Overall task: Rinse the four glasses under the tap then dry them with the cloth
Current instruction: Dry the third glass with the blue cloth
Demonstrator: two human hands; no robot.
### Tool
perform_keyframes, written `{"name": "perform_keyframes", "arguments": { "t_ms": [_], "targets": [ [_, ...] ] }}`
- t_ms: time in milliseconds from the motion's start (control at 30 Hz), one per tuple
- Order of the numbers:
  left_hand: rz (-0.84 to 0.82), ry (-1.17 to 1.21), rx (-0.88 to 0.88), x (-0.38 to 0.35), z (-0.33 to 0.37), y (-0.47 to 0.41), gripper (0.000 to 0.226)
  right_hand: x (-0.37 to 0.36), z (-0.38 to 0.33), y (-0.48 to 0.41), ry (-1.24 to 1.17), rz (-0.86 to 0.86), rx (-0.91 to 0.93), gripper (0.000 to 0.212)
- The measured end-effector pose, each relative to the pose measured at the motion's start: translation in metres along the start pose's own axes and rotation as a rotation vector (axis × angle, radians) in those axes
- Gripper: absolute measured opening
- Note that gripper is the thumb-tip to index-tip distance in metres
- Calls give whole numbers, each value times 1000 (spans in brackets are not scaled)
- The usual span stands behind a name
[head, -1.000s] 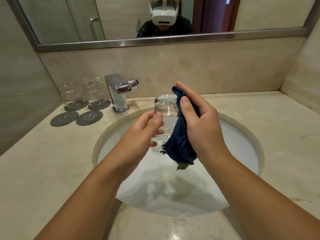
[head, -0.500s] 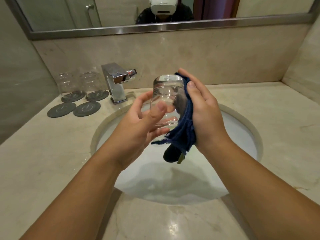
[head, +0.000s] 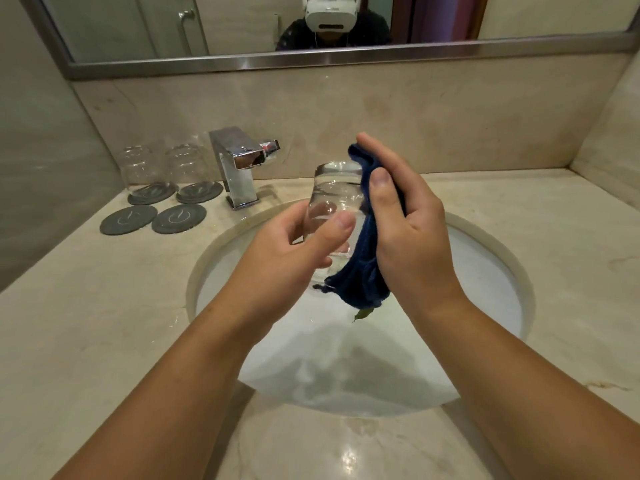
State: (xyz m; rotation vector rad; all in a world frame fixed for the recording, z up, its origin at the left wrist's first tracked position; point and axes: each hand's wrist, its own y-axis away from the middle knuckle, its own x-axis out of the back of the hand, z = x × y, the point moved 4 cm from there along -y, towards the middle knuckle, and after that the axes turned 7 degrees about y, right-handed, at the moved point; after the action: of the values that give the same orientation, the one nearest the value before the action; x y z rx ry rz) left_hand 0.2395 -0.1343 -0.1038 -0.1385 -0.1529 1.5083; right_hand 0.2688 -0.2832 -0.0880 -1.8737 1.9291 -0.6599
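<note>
Where the held glass [head: 332,199] sits: above the sink [head: 478,289], in front of the tap [head: 239,168], btwn both hands. Clear, roughly upright. I can't tell which end is up.
L hand [head: 287,258]: grips the held glass from its left side. Thumb lies across the near wall, fingers curl round the far side and show thru the glass.
R hand [head: 408,237]: holds the cloth [head: 363,271] pressed vs the right side of the held glass. Thumb is on the cloth near the top, fingers wrap behind it.
Cloth: dark blue, bunched. It runs from above the glass top down past its lower end, and the loose tail hangs over the basin w/ a small greenish tag [head: 360,315] at the bottom.
Other glasses: I see two, the far-left glass [head: 143,171] and the second glass [head: 188,168], side by side on the counter [head: 86,323] left of the tap, each on a dark round coaster.
Spare coasters: left spare coaster [head: 129,219] and right spare coaster [head: 179,218], just in front of those two, close beside each other.
Tap: square chrome, spout toward the basin.
Sink: round white bowl set in the beige stone counter, arm shadows across it.
Mirror [head: 242,26]: on the back wall, reflects a white headset [head: 330,13].
</note>
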Motion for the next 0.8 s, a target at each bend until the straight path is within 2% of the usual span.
{"name": "perform_keyframes", "arguments": {
  "t_ms": [133, 233, 300, 500, 633, 800],
  "targets": [
    [-39, 151, 26, 0, 4, 2, 38, 1, 3, -2, -124, 24, -112, 35],
    [-88, 232, 101, -2, 2, 3, 61, -1, 6, -1, -246, 16, -245, 34],
    [-92, 228, 123, -2, 0, 1, 67, 0, 7, -2, -245, 29, -260, 32],
    [12, 37, 89, 4, -4, -5, 55, 5, 1, -4, -114, 64, -132, 33],
    [79, 119, 104, 4, -2, -4, 37, 6, -4, -3, -30, 20, -40, 35],
    [39, 93, 38, 1, 1, -2, 45, 1, -4, 0, 33, -36, 16, 36]
  ]
}}
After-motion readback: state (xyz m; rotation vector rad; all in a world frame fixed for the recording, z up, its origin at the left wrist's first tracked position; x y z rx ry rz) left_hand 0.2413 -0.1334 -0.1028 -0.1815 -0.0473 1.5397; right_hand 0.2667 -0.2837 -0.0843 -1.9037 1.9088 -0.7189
